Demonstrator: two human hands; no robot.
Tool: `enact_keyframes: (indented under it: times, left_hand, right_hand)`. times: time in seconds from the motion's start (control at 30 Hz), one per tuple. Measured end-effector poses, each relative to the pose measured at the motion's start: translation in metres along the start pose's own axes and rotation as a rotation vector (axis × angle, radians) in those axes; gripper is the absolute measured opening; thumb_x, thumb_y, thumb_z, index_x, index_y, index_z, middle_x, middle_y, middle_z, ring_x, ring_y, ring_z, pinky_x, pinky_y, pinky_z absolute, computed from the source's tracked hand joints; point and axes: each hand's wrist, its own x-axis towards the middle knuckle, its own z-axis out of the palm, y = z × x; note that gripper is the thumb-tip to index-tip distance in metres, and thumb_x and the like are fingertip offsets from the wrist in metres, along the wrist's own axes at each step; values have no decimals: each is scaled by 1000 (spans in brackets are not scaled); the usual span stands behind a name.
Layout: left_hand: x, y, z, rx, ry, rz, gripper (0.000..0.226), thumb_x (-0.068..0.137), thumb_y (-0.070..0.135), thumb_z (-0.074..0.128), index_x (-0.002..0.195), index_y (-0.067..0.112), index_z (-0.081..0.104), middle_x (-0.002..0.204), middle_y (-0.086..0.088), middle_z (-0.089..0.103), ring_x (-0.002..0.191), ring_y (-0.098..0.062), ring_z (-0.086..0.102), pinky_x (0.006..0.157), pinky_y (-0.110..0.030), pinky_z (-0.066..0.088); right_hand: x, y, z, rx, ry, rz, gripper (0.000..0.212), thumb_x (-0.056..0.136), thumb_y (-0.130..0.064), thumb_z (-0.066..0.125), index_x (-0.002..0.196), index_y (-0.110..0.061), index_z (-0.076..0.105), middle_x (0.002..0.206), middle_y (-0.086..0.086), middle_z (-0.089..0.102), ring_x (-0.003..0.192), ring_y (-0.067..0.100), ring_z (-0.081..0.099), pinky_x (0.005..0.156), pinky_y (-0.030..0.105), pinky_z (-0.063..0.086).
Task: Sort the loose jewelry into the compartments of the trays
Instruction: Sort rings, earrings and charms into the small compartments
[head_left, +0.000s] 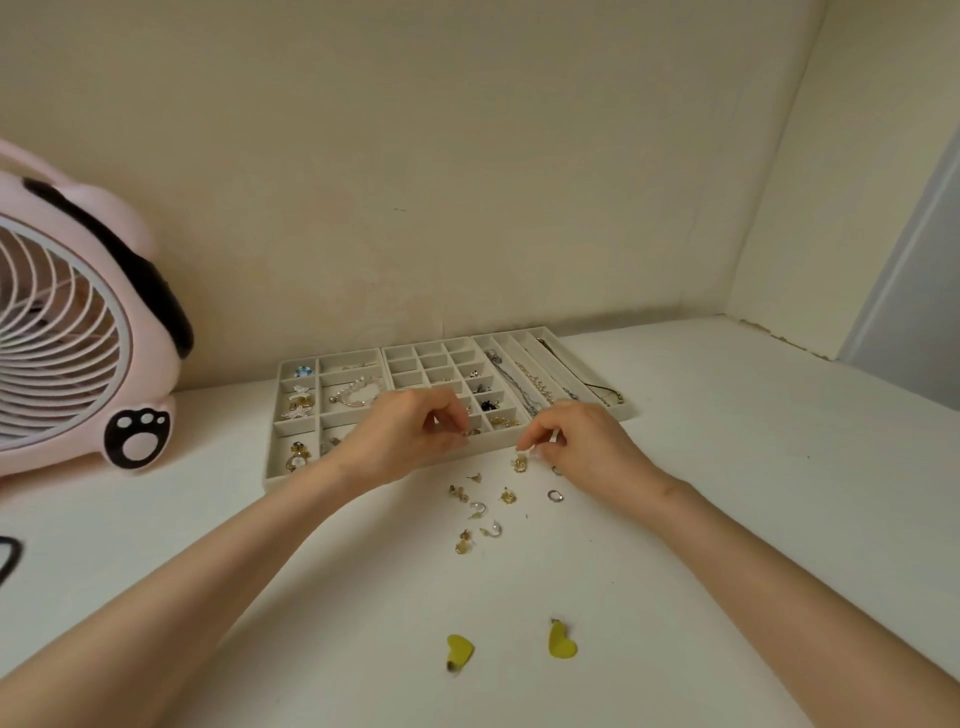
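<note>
Three beige trays stand side by side against the wall: a left tray (300, 375) with rings and pearls, a middle grid tray (415, 358) with small earrings, and a right tray (519, 338) with chains in long slots. My left hand (405, 431) hovers over the front of the middle tray and pinches a small gold piece (471, 432). My right hand (582, 441) pinches a gold earring (518, 462) just above the table. Several loose earrings (480, 512) and a silver ring (555, 495) lie in front of the trays.
Two yellow heart earrings lie nearer to me, one (459, 649) on the left and one (561, 640) on the right. A pink fan (78, 312) stands at the left. A dark cord (8, 558) lies at the left edge. Walls close the back and the right.
</note>
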Motion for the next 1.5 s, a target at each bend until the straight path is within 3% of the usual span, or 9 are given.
enact_keyframes:
  times: [0.17,0.4,0.57,0.7,0.8,0.93,1.13,1.37,1.5]
  left_hand:
    - [-5,0,2,-5,-49,4,10,84,14,67,89,22,65,78,11,64,68,-4,53,62,-12,39]
    - [-7,8,10,-27,-64,5,10,83,13,66,90,20,66,77,10,64,68,-6,52,64,-16,40]
    - [-9,13,22,-20,-51,15,15,83,13,66,94,23,63,82,13,64,70,-7,56,65,-19,43]
    - [-10,14,26,-47,15,33,21,81,11,68,97,21,61,91,11,63,72,-7,54,65,-19,44]
    - [-11,16,29,-48,21,41,23,80,9,69,98,20,61,92,10,62,73,-3,52,68,-23,46]
    - [-11,15,29,13,19,28,18,81,11,69,93,21,60,91,10,60,72,2,50,65,-18,42]
    - [-10,14,28,26,40,-3,18,80,9,67,89,23,61,89,10,61,74,-12,56,67,-27,47]
    - [-11,17,28,3,18,8,17,81,6,65,91,19,61,89,7,63,73,-5,53,65,-18,43]
    - [-11,19,28,-184,25,-35,18,82,6,67,96,15,59,90,8,65,70,2,54,63,-9,41]
  right_hand:
    - [8,-5,6,-39,-81,27,9,79,-20,74,87,-23,72,81,-10,56,80,10,57,77,28,48]
    - [7,0,12,13,-55,32,12,74,-23,78,75,-27,66,82,-5,61,79,12,58,75,33,49]
    - [2,2,11,30,-62,7,15,72,-29,80,71,-26,65,82,-10,57,74,4,53,72,26,45]
    - [0,0,8,231,-16,27,16,77,-20,76,66,-25,64,74,-12,58,60,-4,48,63,15,39]
    - [2,-2,6,324,5,49,14,80,-14,72,70,-22,67,70,-12,61,56,-5,48,59,9,37]
    - [2,1,4,299,-4,45,9,80,-11,72,78,-20,72,74,-8,64,60,-1,48,65,17,42]
    - [-5,-1,1,303,-212,12,19,72,-5,78,82,-21,75,82,-8,58,60,9,51,62,24,50]
    - [-3,0,7,256,-199,15,9,71,-19,81,75,-20,72,81,-7,63,58,4,53,61,25,50]
    - [-5,-2,3,372,-174,-5,8,77,-14,77,82,-18,73,76,-9,62,55,-3,50,58,19,45]
